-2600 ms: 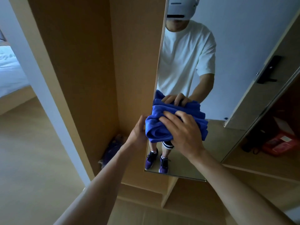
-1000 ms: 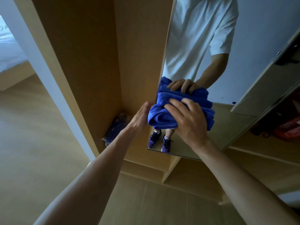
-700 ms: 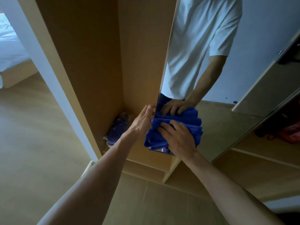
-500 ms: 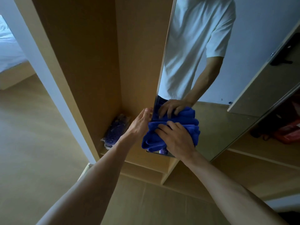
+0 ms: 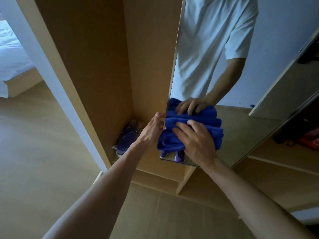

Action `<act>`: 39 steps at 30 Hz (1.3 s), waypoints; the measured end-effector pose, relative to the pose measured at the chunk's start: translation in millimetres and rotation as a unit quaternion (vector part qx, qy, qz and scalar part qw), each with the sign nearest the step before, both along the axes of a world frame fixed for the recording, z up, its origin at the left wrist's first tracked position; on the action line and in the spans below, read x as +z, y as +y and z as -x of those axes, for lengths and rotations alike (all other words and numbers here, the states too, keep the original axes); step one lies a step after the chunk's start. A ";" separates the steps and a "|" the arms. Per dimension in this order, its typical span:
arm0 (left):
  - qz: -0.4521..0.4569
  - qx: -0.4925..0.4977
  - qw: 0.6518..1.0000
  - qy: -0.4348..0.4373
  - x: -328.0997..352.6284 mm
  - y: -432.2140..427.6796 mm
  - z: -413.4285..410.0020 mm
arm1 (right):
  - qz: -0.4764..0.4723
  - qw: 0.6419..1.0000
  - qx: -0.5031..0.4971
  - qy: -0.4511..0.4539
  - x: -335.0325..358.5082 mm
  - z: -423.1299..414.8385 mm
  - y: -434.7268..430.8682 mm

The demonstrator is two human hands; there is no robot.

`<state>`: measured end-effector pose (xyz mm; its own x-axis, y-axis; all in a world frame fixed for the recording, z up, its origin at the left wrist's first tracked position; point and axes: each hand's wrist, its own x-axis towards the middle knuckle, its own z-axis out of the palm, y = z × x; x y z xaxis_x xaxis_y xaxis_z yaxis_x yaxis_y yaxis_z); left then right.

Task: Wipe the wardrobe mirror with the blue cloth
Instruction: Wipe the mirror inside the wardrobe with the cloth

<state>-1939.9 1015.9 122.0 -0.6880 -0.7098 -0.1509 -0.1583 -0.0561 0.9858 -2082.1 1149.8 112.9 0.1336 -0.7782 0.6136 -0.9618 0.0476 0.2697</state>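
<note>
We held the cloth against the lower left part of the mirror under our right hand, just above its bottom edge. Our left hand lay beside the cloth, fingers at the mirror's left edge. Left of the mirror stood an open wardrobe compartment — a bundle lay on its floor — and a bed lay far left, behind.

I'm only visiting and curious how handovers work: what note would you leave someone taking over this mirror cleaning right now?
Right hand holds the bunched blue cloth, pressing it on the tall wardrobe mirror near its bottom left corner.
Left hand, fingers straight, touches the mirror's left edge.
Done: cloth is on the glass; which parts are already clean does not show.
Left: probably wipe the rest, then lift the cloth away.
</note>
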 end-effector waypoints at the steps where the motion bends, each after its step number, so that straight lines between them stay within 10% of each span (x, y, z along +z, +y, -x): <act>1: 0.006 -0.001 1.000 -0.002 -0.7 0.0 0.9 | -0.034 0.999 0.002 0.013 -13.1 0.3 0.4; 7: 0.008 0.007 0.999 -0.037 4.3 1.1 1.6 | -0.207 0.978 -0.005 0.007 -34.7 2.0 1.7; 23: 0.149 0.048 0.987 -0.035 41.9 19.0 16.7 | 0.126 0.990 -0.054 -0.020 131.7 44.0 33.7; 34: 0.145 0.047 0.988 0.002 54.6 21.2 26.4 | -0.077 0.996 -0.034 0.011 28.2 45.2 41.7; 39: 0.167 0.038 0.985 0.032 54.3 23.3 24.5 | -0.023 0.999 -0.030 -0.018 55.3 47.7 40.2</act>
